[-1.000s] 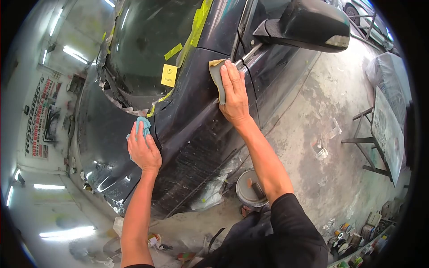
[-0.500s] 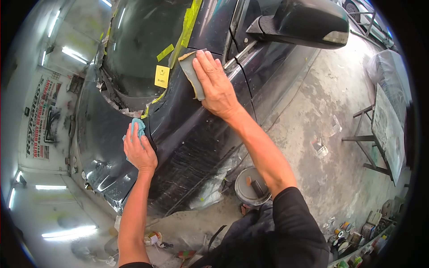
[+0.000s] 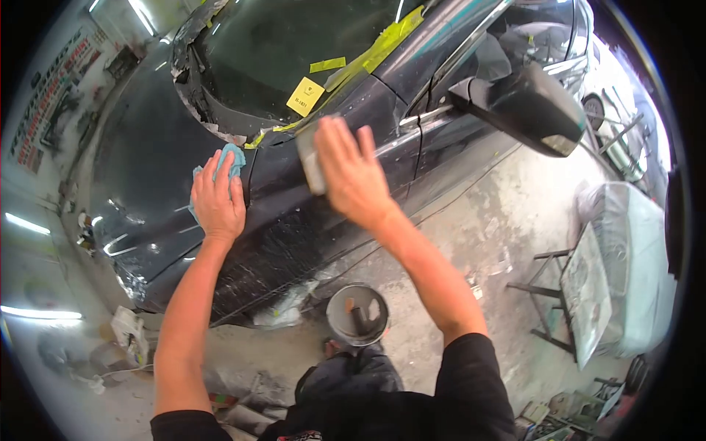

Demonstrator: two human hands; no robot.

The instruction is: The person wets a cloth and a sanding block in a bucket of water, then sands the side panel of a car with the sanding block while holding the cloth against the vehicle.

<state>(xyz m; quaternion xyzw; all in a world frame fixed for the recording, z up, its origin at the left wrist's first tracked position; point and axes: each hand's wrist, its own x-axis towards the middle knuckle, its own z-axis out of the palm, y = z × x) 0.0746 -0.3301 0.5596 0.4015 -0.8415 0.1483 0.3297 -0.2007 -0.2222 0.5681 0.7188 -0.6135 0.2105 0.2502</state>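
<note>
A dark car fender (image 3: 283,209) lies under both hands. My right hand (image 3: 354,176), smeared by motion, presses a folded grey sheet of sandpaper (image 3: 309,163) against the panel below the windshield's corner. The sheet shows along the left side of my fingers; the part under the palm is hidden. On the hood (image 3: 147,176), near its seam with the fender, my left hand (image 3: 218,206) rests over a light blue cloth (image 3: 234,156). The cloth bunches out past the fingertips and to the left of the hand.
Yellow-green tape (image 3: 393,40) and a yellow card (image 3: 305,97) are on the windshield. A side mirror (image 3: 522,110) juts out at right. By my feet stands a bucket (image 3: 332,312) with a dark block inside. A panel on a stand (image 3: 586,294) and a plastic-covered object (image 3: 636,272) are farther right.
The camera view has shifted and turned, bringing more of the car's side into sight. My right hand has moved with the sandpaper along the fender; my left stays on the cloth.
</note>
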